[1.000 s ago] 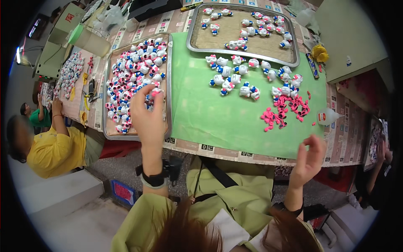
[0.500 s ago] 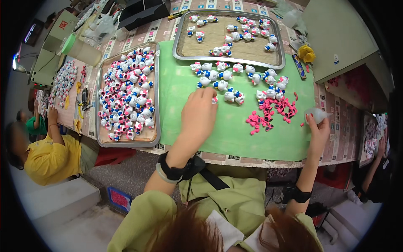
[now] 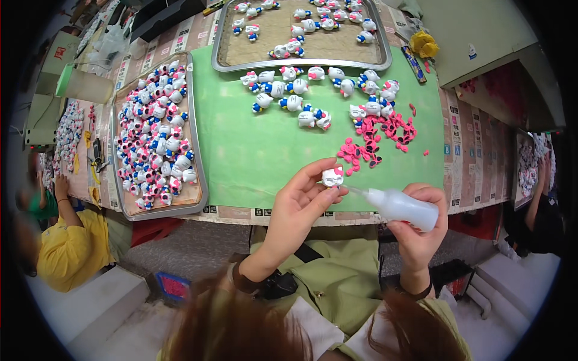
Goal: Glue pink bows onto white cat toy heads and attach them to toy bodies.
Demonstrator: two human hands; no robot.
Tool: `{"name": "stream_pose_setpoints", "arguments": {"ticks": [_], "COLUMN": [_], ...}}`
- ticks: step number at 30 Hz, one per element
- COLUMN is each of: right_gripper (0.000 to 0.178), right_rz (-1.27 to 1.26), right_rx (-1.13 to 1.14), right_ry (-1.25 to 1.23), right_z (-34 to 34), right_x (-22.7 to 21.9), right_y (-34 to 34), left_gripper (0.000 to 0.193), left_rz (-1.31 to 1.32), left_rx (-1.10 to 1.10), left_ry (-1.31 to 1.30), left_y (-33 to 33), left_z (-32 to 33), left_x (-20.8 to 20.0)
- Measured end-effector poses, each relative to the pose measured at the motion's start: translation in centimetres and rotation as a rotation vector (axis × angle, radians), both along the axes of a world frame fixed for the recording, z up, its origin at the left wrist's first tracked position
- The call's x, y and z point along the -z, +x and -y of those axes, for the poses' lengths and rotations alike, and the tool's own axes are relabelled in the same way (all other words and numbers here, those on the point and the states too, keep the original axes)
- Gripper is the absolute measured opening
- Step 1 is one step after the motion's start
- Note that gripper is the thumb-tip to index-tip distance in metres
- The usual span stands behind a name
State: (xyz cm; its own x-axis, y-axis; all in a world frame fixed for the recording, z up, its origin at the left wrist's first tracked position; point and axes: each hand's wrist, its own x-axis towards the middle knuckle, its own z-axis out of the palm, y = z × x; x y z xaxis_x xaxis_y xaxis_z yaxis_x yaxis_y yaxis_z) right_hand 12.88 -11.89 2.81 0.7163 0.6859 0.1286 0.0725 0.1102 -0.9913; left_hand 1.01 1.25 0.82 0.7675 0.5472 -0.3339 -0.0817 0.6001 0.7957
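While the small figurine (image 3: 332, 177), pinched between thumb and fingertips of the left hand (image 3: 296, 206), looks light, stiff and best gripped by its sides, the bottle (image 3: 408, 209) inside the curled fingers of the right hand (image 3: 423, 239) probably yields softly when held mid-body.

We take this for a workshop: on our desk (image 3: 462, 171), a metal tray (image 3: 195, 123) is crowded with near-identical figurines (image 3: 159, 102), a second tray (image 3: 325, 49) holds more, and loose pink parts (image 3: 400, 131) lie heaped on a green sheet (image 3: 238, 153). To our left we see a co-worker in yellow (image 3: 72, 249) near another spread of pieces (image 3: 69, 129); to our right, a person in dark clothing (image 3: 539, 222) beside more small pieces (image 3: 525, 159).
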Motion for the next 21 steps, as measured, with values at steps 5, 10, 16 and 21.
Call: {"name": "stream_pose_setpoints", "arguments": {"ticks": [5, 10, 16, 21], "right_gripper": [0.047, 0.046, 0.047, 0.047], "right_rz": [0.216, 0.416, 0.445, 0.455], "right_rx": [0.092, 0.012, -0.007, 0.005], "right_ry": [0.089, 0.058, 0.014, 0.007], "right_z": [0.1, 0.5, 0.5, 0.4], "right_x": [-0.2, -0.1, 0.1, 0.1], "right_y": [-0.1, 0.0, -0.2, -0.2], "left_gripper": [0.039, 0.038, 0.037, 0.037], "left_rz": [-0.003, -0.001, -0.012, -0.002], "left_rx": [0.004, -0.002, 0.002, 0.001], "left_ry": [-0.003, -0.005, -0.025, -0.034], "left_y": [-0.3, -0.8, -0.9, -0.9], "left_z": [0.2, 0.2, 0.4, 0.6], "left_x": [-0.2, -0.1, 0.0, -0.2]}}
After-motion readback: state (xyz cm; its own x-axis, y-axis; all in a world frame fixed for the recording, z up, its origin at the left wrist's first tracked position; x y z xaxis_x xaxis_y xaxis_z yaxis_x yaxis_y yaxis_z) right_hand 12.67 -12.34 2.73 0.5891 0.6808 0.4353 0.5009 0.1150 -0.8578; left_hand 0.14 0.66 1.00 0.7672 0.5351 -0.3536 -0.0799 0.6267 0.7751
